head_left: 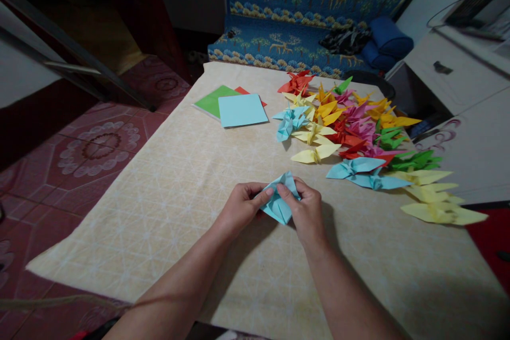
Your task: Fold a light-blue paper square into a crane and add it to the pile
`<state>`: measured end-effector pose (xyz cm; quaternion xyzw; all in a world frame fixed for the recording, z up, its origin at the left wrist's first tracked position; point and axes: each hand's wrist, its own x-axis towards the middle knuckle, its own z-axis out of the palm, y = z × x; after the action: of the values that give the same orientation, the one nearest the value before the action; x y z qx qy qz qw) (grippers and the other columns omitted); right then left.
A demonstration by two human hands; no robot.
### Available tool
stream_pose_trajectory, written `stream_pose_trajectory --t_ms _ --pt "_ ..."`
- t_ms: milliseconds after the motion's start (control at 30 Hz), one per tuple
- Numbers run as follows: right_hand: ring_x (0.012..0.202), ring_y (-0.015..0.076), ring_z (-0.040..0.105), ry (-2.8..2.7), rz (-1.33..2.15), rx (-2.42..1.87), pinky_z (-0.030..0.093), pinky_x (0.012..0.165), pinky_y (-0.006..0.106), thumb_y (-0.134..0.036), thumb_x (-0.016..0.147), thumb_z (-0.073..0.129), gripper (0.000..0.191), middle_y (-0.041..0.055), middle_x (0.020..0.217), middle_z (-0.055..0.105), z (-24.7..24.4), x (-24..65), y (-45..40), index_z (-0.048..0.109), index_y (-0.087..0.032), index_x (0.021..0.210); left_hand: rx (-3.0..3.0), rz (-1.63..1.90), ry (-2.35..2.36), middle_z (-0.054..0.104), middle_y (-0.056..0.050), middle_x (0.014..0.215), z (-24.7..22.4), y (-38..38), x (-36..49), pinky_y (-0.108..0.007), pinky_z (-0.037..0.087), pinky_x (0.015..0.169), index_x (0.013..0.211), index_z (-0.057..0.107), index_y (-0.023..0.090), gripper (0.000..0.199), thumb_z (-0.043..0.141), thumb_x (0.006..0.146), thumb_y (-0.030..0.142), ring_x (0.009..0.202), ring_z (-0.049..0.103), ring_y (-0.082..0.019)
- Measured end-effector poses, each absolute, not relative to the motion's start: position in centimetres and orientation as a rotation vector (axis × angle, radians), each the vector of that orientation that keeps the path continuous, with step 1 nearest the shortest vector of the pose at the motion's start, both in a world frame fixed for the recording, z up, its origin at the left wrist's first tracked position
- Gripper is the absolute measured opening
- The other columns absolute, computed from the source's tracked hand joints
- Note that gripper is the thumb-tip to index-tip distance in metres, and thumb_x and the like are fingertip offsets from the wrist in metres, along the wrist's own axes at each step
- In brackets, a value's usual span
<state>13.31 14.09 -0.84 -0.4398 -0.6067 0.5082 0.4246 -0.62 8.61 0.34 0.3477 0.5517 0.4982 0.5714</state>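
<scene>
Light blue folded paper (279, 201) sits near centre of the surface (179, 212), lifted just off the cloth between both my hands. Half-folded, pointed flaps up top, a diamond tip pointing down toward me, creases crisp, matte single colour. My left hand (241, 207) pinches its left edge, thumb on top; my right hand (305, 210) pinches the right flap, fingers curled behind. Both grips closed on the paper, likely so the layers stay aligned while I press a crease. Far right: a pile of finished paper cranes (350, 127), many colours, spread out clear of my working spot. Far left of them, flat paper sheets (239, 109) stacked, blue on top, within reach.
</scene>
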Motion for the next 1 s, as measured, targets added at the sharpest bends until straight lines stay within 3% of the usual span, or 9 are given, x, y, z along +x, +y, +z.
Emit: stream_pose_trajectory --t_ms 133,800,1000 --pt "0.075 0.0182 0.063 -1.537 1.263 -1.081 0.048 0.066 0.027 -0.032 0.079 0.070 0.014 0.0021 0.080 0.068 -0.7 13.2 14.1 0.072 -0.018 0.075 0.833 1.195 1.358 0.044 0.002 0.049 0.0 8.6 -0.5 -0.022 0.028 0.043 0.058 0.058 0.013 0.053 0.059 0.083 0.060 0.044 0.038 -0.008" --pt "0.080 0.0185 0.060 -1.435 1.336 -1.085 0.046 0.068 0.026 -0.035 0.084 0.067 0.016 0.0017 0.083 0.066 -0.6 13.6 13.8 0.070 -0.020 0.084 0.838 1.224 1.332 0.049 0.001 0.054 -0.1 8.6 -0.5 -0.023 0.026 0.047 0.071 0.073 0.011 0.044 0.068 0.078 0.054 0.050 0.035 -0.008" --pt "0.082 0.0189 0.060 -1.501 1.344 -1.006 0.047 0.075 0.029 -0.032 0.085 0.065 0.014 0.0024 0.086 0.065 -0.4 13.6 13.8 0.069 -0.020 0.078 0.799 1.200 1.362 0.039 0.003 0.045 0.9 8.6 -0.4 -0.023 0.023 0.042 0.051 0.058 0.014 0.056 0.062 0.078 0.063 0.044 0.033 -0.008"
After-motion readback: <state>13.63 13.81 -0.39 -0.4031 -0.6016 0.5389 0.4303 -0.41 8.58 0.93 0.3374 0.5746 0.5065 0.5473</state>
